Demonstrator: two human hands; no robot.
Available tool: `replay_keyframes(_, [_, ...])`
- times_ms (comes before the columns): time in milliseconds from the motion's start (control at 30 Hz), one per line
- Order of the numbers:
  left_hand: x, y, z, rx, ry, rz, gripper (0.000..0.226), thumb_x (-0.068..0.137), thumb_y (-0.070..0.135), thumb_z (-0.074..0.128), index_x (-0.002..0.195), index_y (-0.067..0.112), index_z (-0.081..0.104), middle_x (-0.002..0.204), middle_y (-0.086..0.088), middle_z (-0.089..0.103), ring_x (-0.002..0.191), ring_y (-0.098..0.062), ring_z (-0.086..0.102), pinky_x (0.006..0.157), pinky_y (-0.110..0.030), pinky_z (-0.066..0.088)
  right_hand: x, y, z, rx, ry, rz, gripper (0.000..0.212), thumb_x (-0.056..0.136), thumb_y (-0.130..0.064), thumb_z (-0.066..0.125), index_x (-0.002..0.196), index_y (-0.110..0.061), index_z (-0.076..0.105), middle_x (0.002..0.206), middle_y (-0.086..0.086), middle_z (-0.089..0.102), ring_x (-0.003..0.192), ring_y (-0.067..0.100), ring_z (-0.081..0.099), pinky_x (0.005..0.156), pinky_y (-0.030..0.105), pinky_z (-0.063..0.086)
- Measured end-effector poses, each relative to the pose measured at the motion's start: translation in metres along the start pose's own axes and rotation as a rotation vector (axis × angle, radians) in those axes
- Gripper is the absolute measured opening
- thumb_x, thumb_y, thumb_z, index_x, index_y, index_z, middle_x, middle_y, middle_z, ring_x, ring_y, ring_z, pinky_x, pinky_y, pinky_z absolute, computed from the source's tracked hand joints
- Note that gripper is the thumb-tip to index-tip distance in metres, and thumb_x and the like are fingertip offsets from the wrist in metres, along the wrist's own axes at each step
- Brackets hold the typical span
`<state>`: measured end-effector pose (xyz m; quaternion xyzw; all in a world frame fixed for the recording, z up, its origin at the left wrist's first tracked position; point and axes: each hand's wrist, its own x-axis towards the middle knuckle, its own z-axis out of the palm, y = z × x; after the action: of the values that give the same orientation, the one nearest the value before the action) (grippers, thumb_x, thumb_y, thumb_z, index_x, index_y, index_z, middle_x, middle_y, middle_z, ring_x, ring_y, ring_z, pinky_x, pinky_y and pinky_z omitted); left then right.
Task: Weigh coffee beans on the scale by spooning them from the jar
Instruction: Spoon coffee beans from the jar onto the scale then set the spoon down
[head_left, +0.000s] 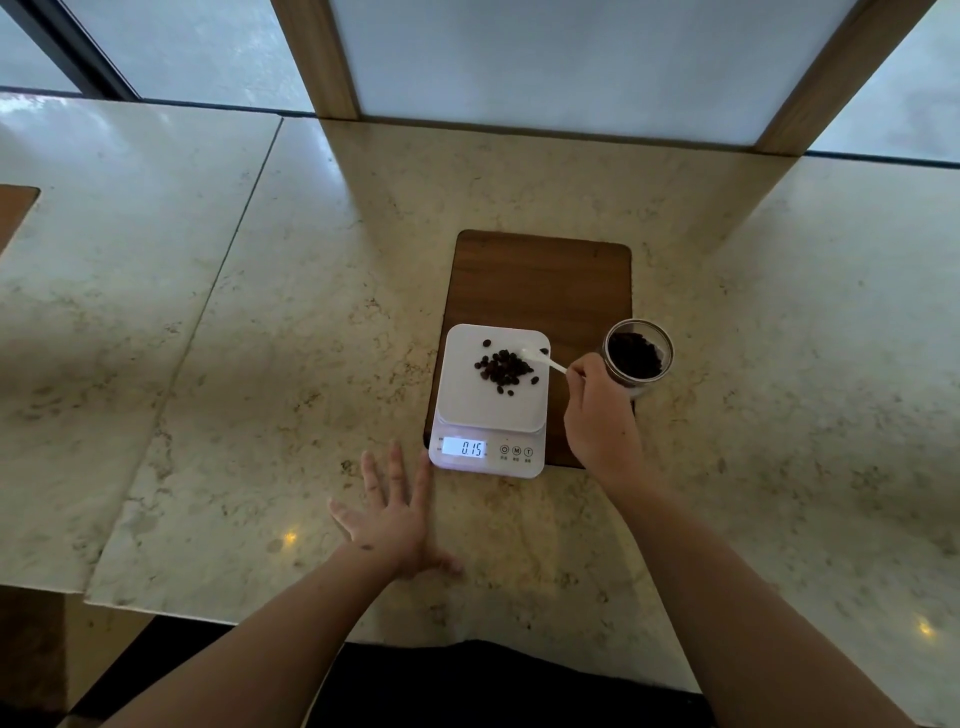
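Note:
A white digital scale (488, 410) sits on the near left part of a dark wooden board (540, 280); its lit display reads 015. A small pile of dark coffee beans (503, 368) lies on the weighing plate. My right hand (597, 415) pinches the handle of a white plastic spoon (540, 358), whose bowl hovers over the plate's right side beside the beans. An open glass jar (638, 357) with beans inside stands just right of that hand. My left hand (395, 514) rests flat on the counter with fingers spread, left of the scale's front corner.
The marble counter (260, 338) runs left and right, with a seam on the left. A wooden-framed window panel (561, 67) rises behind the board. The counter's near edge is just below my forearms.

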<state>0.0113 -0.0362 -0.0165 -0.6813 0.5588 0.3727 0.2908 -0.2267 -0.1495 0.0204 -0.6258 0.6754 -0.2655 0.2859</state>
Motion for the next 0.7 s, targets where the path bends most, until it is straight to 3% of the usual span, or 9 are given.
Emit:
replay_keyframes(33, [0.001, 0.000, 0.000, 0.000, 0.002, 0.000, 0.156, 0.048, 0.095, 0.064, 0.120, 0.035, -0.061, 0.128, -0.003, -0.071, 0.123, -0.040, -0.059, 0.100, -0.088, -0.001, 0.001, 0.000, 0.000, 0.006, 0.038, 0.007, 0.019, 0.107, -0.019, 0.040, 0.092, -0.013, 0.051, 0.067, -0.001, 0.053, 0.052, 0.013, 0.046, 0.045, 0.022, 0.035])
replay_keyframes(167, [0.001, 0.000, 0.000, 0.001, -0.001, -0.006, 0.157, 0.047, 0.095, 0.064, 0.122, 0.035, -0.059, 0.127, -0.002, -0.071, 0.121, -0.038, -0.061, 0.100, -0.088, -0.002, 0.003, 0.000, 0.001, 0.033, 0.119, 0.061, 0.018, 0.107, -0.020, 0.037, 0.092, -0.018, 0.045, 0.064, 0.000, 0.052, 0.048, 0.013, 0.042, 0.044, 0.018, 0.036])
replay_keyframes(400, [0.004, 0.000, 0.002, 0.007, 0.004, -0.008, 0.158, 0.043, 0.097, 0.062, 0.122, 0.035, -0.060, 0.129, -0.002, -0.070, 0.117, -0.037, -0.064, 0.097, -0.089, -0.004, 0.006, 0.003, 0.000, -0.017, 0.095, 0.119, 0.018, 0.108, -0.019, 0.035, 0.094, -0.016, 0.045, 0.064, -0.001, 0.051, 0.047, 0.011, 0.040, 0.044, 0.023, 0.024])
replay_keyframes(600, [0.004, -0.001, 0.002, 0.002, 0.005, -0.006, 0.157, 0.044, 0.096, 0.063, 0.119, 0.036, -0.061, 0.129, -0.002, -0.070, 0.115, -0.036, -0.066, 0.097, -0.089, -0.003, -0.005, 0.004, 0.009, 0.026, 0.004, 0.080, 0.020, 0.106, -0.018, 0.038, 0.091, -0.011, 0.049, 0.066, -0.001, 0.051, 0.051, 0.014, 0.042, 0.047, 0.034, 0.033])
replay_keyframes(700, [0.001, 0.000, 0.000, 0.018, -0.006, -0.003, 0.156, 0.047, 0.096, 0.063, 0.120, 0.034, -0.061, 0.127, -0.003, -0.071, 0.119, -0.039, -0.062, 0.099, -0.089, -0.001, 0.003, -0.003, 0.013, 0.001, 0.034, 0.031, 0.018, 0.106, -0.019, 0.039, 0.090, -0.015, 0.047, 0.067, -0.004, 0.050, 0.051, 0.010, 0.041, 0.045, 0.028, 0.033])
